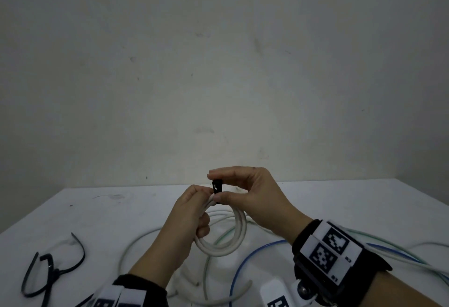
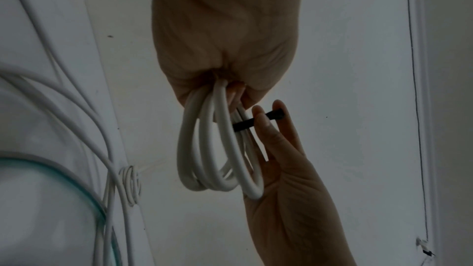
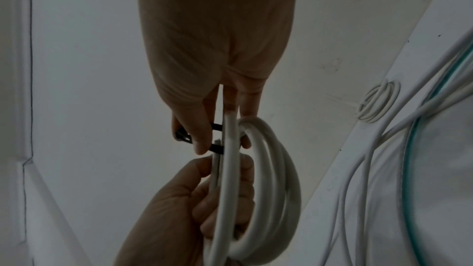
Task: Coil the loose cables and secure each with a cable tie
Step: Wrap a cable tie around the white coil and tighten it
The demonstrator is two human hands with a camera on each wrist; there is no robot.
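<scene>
A white cable wound into a coil [image 1: 227,238] hangs above the table, held upright. My left hand [image 1: 192,214] grips the coil's left side with fingers curled round the strands [image 2: 204,149]. A black cable tie [image 1: 217,189] loops round the top of the coil. My right hand [image 1: 245,192] pinches the tie between thumb and forefinger. In the right wrist view the black cable tie [image 3: 216,137] wraps round the white coil [image 3: 256,179] just past my fingertips. In the left wrist view the cable tie [image 2: 256,121] sticks out to the right of the strands.
Spare black cable ties [image 1: 52,270] lie at the table's left front. Loose white cable [image 1: 136,241], a blue cable [image 1: 245,265] and a greenish one sprawl on the white table [image 1: 116,212]. A small coiled white cable [image 3: 379,102] lies by the wall. The wall stands close behind.
</scene>
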